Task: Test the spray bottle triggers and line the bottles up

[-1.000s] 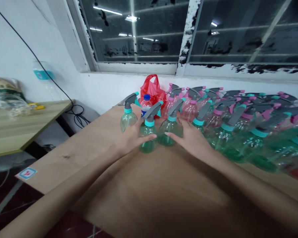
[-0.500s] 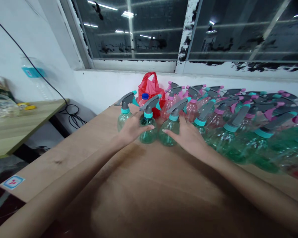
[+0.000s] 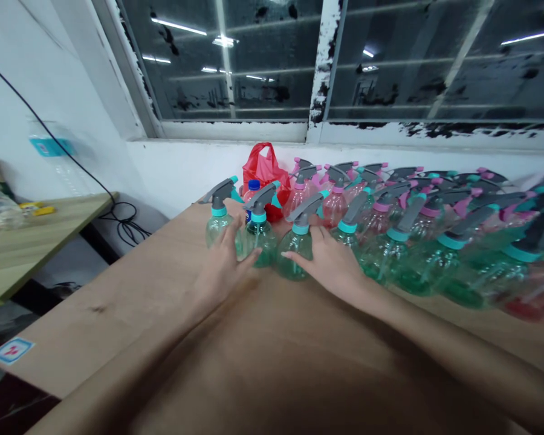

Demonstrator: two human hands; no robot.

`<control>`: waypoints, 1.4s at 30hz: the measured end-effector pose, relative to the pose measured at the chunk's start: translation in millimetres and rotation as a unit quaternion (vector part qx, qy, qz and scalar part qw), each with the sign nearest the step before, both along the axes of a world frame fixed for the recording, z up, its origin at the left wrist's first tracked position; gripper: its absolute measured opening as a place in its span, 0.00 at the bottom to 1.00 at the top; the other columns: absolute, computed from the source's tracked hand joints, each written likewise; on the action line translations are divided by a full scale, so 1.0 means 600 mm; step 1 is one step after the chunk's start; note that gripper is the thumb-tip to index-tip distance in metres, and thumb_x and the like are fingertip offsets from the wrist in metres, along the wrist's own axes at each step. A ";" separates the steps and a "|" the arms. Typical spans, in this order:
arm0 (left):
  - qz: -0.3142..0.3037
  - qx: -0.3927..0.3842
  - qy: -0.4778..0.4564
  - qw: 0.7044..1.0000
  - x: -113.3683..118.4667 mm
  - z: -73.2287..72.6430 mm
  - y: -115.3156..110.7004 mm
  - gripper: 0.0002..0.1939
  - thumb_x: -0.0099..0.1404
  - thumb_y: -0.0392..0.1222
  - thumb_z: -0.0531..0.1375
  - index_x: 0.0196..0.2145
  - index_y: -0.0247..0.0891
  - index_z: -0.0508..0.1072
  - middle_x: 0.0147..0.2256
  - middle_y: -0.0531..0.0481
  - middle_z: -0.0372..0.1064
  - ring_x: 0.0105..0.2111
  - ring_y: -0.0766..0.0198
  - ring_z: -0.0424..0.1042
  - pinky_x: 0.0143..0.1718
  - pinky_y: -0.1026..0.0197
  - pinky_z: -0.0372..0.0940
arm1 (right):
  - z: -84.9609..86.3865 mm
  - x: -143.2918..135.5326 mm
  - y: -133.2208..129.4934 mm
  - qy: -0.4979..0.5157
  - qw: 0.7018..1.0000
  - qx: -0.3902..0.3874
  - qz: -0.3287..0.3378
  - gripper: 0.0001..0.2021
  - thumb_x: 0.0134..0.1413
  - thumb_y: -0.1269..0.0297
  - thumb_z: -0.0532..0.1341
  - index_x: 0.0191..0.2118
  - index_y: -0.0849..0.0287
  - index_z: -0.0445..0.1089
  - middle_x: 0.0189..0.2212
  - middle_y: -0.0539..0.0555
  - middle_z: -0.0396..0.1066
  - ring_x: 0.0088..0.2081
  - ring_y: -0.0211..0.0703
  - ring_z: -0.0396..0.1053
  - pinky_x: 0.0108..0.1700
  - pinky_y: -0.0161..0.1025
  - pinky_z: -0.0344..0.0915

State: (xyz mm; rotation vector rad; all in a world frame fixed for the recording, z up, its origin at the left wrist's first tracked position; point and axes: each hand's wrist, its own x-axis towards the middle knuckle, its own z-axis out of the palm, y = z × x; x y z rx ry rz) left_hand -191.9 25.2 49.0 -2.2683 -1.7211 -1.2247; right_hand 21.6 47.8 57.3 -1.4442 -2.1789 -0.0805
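Green spray bottles with grey and teal trigger heads stand upright on the wooden table. My left hand (image 3: 222, 266) is between the leftmost spray bottle (image 3: 216, 225) and a second spray bottle (image 3: 266, 241), thumb and fingers spread. Its thumb is at the second bottle's left side; whether it touches is unclear. My right hand (image 3: 333, 260) wraps the right side of a third spray bottle (image 3: 294, 257), thumb in front and fingers partly hidden behind it. This bottle stands just right of the second one.
Several green and pink spray bottles (image 3: 417, 260) crowd the table's right side. Behind my hands are a red plastic bag (image 3: 263, 166) and a blue-capped bottle (image 3: 252, 188). A side table (image 3: 40, 235) stands left, with black cable (image 3: 129, 226) beside it. Windows line the back wall.
My left hand has drawn back from the second bottle's neck, its fingers now farther left and more upright. The right hand stays at the third bottle. The view has shifted slightly.
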 end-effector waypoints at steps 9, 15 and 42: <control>-0.146 -0.165 -0.075 0.973 0.083 0.029 -0.101 0.38 0.58 0.52 0.63 0.61 0.39 0.53 0.58 0.41 0.61 0.57 0.50 0.62 0.57 0.47 0.59 | -0.033 0.024 -0.117 0.006 0.993 0.047 0.110 0.25 0.56 0.51 0.51 0.52 0.67 0.62 0.46 0.66 0.68 0.31 0.52 0.73 0.23 0.42 0.64; -0.181 -0.195 -0.165 0.950 0.179 0.063 -0.128 0.22 0.57 0.48 0.63 0.49 0.42 0.67 0.40 0.49 0.75 0.42 0.55 0.74 0.45 0.53 0.71 | -0.026 0.067 -0.163 0.043 0.986 0.016 0.160 0.30 0.51 0.43 0.55 0.52 0.62 0.65 0.47 0.62 0.68 0.38 0.53 0.73 0.26 0.40 0.66; -0.285 -0.210 -0.185 0.917 0.357 0.065 -0.079 0.23 0.51 0.33 0.54 0.45 0.45 0.72 0.50 0.52 0.71 0.46 0.55 0.73 0.47 0.54 0.70 | -0.133 0.372 -0.117 0.007 0.984 -0.098 0.149 0.26 0.61 0.50 0.52 0.60 0.58 0.59 0.61 0.59 0.59 0.63 0.50 0.52 0.62 0.54 0.54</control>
